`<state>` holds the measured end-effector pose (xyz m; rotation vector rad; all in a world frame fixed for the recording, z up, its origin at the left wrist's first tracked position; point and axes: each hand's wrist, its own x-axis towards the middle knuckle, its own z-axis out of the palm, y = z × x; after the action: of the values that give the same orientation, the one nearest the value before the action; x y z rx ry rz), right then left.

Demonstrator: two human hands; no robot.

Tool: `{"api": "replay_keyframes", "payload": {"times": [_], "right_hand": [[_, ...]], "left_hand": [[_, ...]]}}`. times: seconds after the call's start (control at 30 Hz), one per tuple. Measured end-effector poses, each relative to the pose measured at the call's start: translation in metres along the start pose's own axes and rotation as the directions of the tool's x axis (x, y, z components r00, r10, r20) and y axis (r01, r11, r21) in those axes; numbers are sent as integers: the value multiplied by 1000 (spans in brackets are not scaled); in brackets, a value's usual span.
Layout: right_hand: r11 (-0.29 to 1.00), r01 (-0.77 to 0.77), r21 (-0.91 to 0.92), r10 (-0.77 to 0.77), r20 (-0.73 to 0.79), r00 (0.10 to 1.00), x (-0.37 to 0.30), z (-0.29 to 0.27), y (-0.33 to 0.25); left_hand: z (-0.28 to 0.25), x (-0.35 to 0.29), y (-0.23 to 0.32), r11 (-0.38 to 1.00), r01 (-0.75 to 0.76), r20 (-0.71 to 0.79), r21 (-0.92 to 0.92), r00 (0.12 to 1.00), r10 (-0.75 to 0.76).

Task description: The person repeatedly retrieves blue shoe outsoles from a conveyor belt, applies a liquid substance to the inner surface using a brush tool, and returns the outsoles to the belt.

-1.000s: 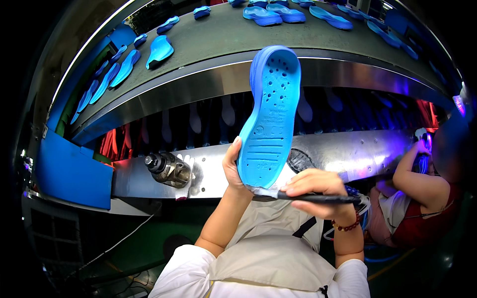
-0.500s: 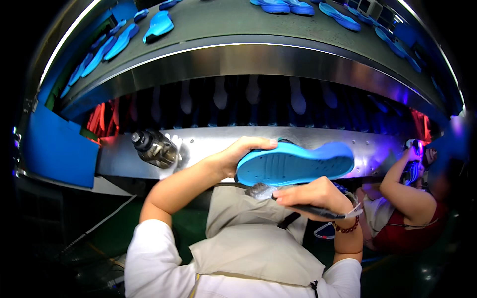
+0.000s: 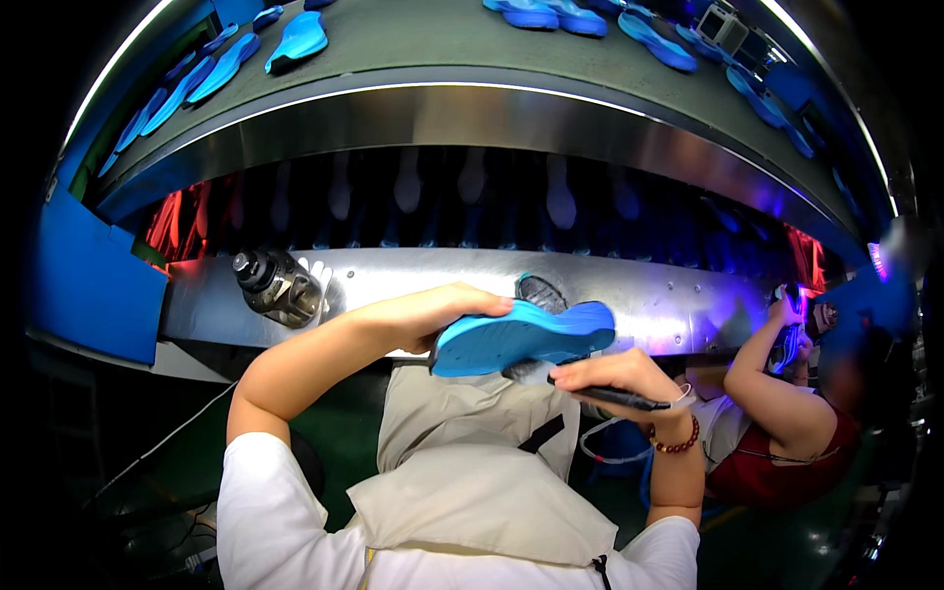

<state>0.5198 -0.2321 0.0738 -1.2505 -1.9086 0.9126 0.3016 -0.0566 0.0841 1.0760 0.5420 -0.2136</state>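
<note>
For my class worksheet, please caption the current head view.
Left hand holding a blue shoe sole, right hand holding a black-handled brush at its near edge.

Bright blue shoe sole (image 3: 536,334); black-handled brush (image 3: 624,397), its bristles (image 3: 521,371) apparently dark, though blurred; silver bench (image 3: 423,270); grey-green belt (image 3: 423,44); beige apron (image 3: 482,501); white shirt (image 3: 275,501); dark red beaded bracelet (image 3: 677,439).

One held sole (image 3: 516,339), one brush (image 3: 621,397), one dark-capped bottle (image 3: 286,293), perhaps fifteen more soles (image 3: 224,69) along the belt (image 3: 423,49)
</note>
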Motion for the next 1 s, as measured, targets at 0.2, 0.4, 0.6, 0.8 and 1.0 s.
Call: {"api": "replay_keyframes", "payload": {"times": [0.2, 0.4, 0.6, 0.8, 1.0], "right_hand": [[899, -147, 412, 216, -125, 968, 1, 6, -10], [846, -74, 529, 405, -545, 735, -6, 13, 48], [974, -138, 178, 222, -869, 442, 2, 72, 80], [680, 241, 692, 339, -589, 733, -38, 59, 50], [785, 32, 619, 457, -612, 645, -23, 53, 68]], "left_hand": [[-9, 19, -33, 910, -81, 33, -407, 994, 104], [-3, 38, -54, 824, -128, 18, -552, 986, 165], [-5, 78, -71, 759, -138, -61, -636, 990, 129], [-38, 19, -6, 665, -692, -325, -281, 721, 612], [-132, 10, 137, 194, -667, -188, -720, 456, 870]]}}
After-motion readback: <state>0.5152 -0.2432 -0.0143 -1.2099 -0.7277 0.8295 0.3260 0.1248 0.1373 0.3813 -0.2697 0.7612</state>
